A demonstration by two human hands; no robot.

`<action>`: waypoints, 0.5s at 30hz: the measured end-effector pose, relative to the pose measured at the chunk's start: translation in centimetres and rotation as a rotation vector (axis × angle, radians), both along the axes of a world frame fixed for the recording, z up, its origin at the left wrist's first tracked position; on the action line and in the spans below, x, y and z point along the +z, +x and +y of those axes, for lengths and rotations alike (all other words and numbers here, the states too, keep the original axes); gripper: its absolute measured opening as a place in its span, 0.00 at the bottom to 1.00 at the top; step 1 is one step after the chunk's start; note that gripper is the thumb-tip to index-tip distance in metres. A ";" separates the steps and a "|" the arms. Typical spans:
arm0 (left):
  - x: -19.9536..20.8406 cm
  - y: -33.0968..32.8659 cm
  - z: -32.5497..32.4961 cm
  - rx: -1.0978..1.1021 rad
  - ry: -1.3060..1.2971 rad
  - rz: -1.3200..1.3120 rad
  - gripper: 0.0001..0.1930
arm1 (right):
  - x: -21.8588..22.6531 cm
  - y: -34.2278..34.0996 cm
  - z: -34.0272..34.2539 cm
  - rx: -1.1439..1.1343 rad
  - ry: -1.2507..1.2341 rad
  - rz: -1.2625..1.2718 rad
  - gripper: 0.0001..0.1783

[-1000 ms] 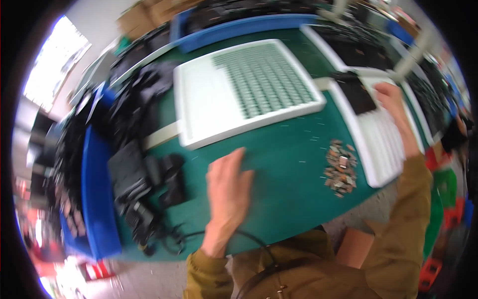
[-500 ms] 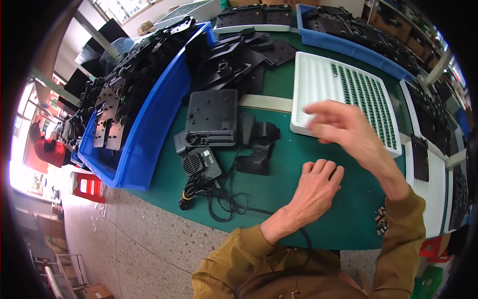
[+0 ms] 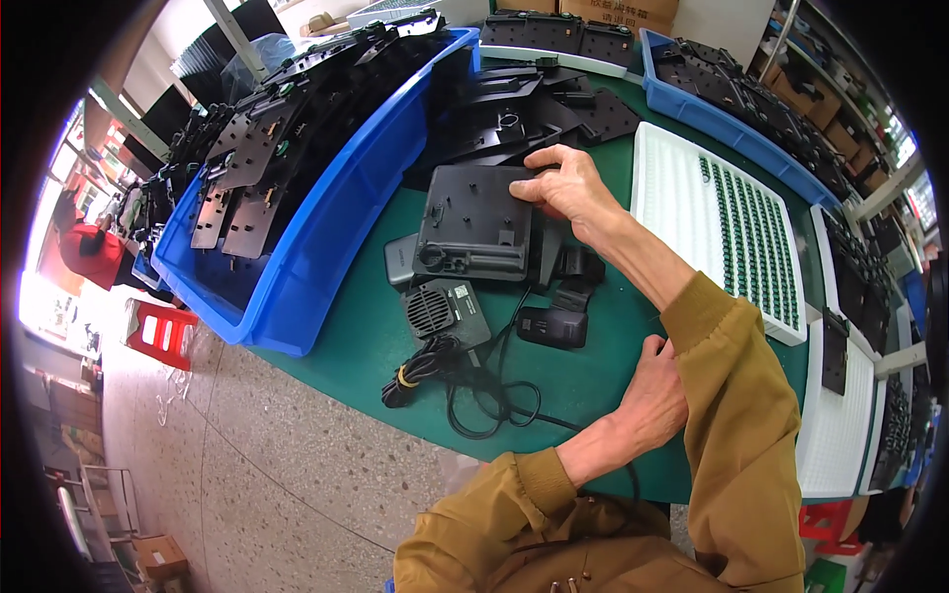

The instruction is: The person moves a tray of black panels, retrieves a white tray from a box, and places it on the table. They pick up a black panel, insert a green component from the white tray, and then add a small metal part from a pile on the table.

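My right hand reaches across to a black plastic panel with small pegs. Thumb and fingers close on the panel's upper right corner. My left hand rests on the green table near its front edge; the right sleeve covers most of its fingers, so their pose is hidden. Just below the panel lies a grey-black device with a round grille and a white label. A bundled black cable trails from there toward me. Beside it sit a black strap-like item and a small black block.
A blue bin heaped with black panels stands at left. More black panels lie in a pile behind. On the right, a white tray holds rows of small green parts. Another blue bin stands at the back right.
My right hand has moved left from beside the white tray to the black panel and closed on its corner. My left hand stays on the table. The whole view has shifted somewhat.
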State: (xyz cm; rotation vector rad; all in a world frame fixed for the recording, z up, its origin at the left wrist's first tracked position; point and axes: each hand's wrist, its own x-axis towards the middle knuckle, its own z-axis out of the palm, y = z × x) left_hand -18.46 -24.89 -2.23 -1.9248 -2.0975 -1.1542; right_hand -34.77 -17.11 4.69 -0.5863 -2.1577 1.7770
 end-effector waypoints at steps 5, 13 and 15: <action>0.4 -0.2 -0.2 -0.026 -0.042 0.064 0.18 | 2.1 2.8 2.0 0.077 -0.458 0.103 0.26; 1.9 -0.9 -0.5 0.026 0.089 -0.448 0.21 | 5.6 20.8 4.8 -0.149 -0.627 0.438 0.15; 2.4 -1.2 -0.7 -0.033 0.043 -0.779 0.20 | 3.6 26.0 3.7 -0.291 -0.707 0.439 0.13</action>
